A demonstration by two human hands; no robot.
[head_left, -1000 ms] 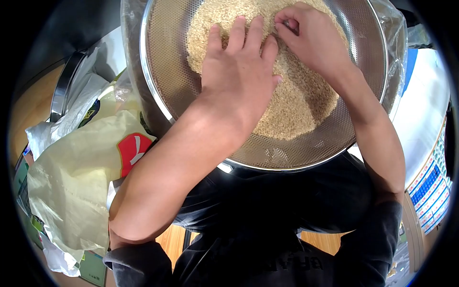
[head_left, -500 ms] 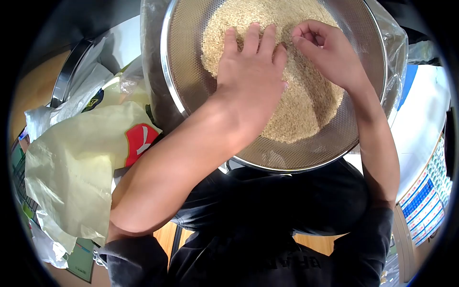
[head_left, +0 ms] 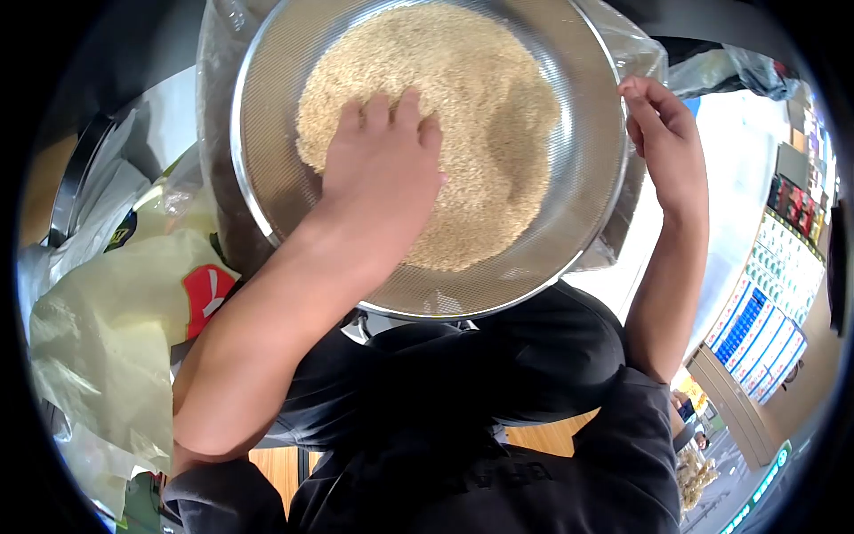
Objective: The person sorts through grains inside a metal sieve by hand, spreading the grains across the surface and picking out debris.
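A large round metal sieve with a shiny rim holds a wide heap of small tan grains, which look like unpolished rice. My left hand rests palm down on the left part of the heap, its fingers slightly apart and the tips touching the grains. My right hand is raised just outside the sieve's right rim, thumb and fingertips pinched together. Whatever they may hold is too small to make out. A shaded hollow shows in the grains at the right of the heap.
Clear plastic sheeting lies under and around the sieve. On the left hangs a pale plastic bag with a red mark. My dark-clothed legs are below the sieve. Shelves with packaged goods stand at the right.
My right hand has moved from over the grains out past the sieve's right rim, still pinched. My left hand stays on the grains. The whole view has shifted, with the sieve now further left.
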